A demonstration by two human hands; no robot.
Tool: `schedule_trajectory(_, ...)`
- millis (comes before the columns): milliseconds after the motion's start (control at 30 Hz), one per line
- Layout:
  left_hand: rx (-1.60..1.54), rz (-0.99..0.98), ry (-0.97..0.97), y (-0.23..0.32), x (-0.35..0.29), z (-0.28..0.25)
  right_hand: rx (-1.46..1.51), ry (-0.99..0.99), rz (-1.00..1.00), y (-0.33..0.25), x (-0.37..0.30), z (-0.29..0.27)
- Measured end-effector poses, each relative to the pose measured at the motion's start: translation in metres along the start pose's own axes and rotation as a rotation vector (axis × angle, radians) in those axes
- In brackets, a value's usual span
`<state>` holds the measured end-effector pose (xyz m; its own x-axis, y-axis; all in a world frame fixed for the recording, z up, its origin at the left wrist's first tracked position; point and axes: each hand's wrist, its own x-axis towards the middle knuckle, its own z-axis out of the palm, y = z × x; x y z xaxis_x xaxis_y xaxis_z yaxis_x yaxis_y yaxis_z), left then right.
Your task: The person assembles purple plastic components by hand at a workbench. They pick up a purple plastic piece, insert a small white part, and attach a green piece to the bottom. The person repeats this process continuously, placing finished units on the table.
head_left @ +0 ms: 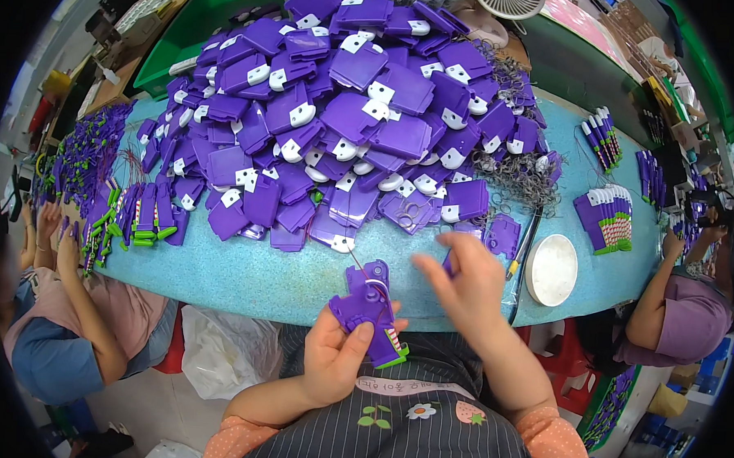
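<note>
My left hand [337, 350] grips a stack of purple plastic pieces with a green end [371, 315] just above the table's near edge; a thin metal ring sits at its top. My right hand [467, 282] is blurred over the table to the right, fingers curled near a small purple piece by the pile's edge; whether it holds anything I cannot tell. A large heap of purple plastic cases with white tabs [347, 113] covers the middle of the turquoise table [250, 277].
A tangle of metal rings [521, 174] lies right of the heap, a white round lid [552, 270] near the right edge. Finished purple stacks [605, 215] stand at right and left [138, 215]. A person sits at each side.
</note>
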<state>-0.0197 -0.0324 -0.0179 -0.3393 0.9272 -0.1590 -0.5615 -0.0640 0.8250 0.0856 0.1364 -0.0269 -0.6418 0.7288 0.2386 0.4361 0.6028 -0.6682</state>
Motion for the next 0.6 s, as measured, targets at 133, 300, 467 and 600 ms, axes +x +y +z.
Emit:
schedule_trajectory(133,0.020,0.004,-0.015,0.001,0.005,0.003,-0.393,0.017,0.015,0.004,0.009,0.005)
schedule_trajectory(300,-0.230,-0.087,-0.028,0.003,0.016,0.006,0.776,-0.327,0.260,-0.017,-0.027,-0.035)
schedule_trajectory(467,-0.060,-0.087,-0.067,-0.009,0.015,0.019,0.882,-0.142,0.337,-0.012,-0.059,-0.044)
schedule_trajectory(600,0.424,0.158,-0.237,-0.028,0.004,0.020,0.513,-0.177,0.193,-0.015,-0.071,-0.063)
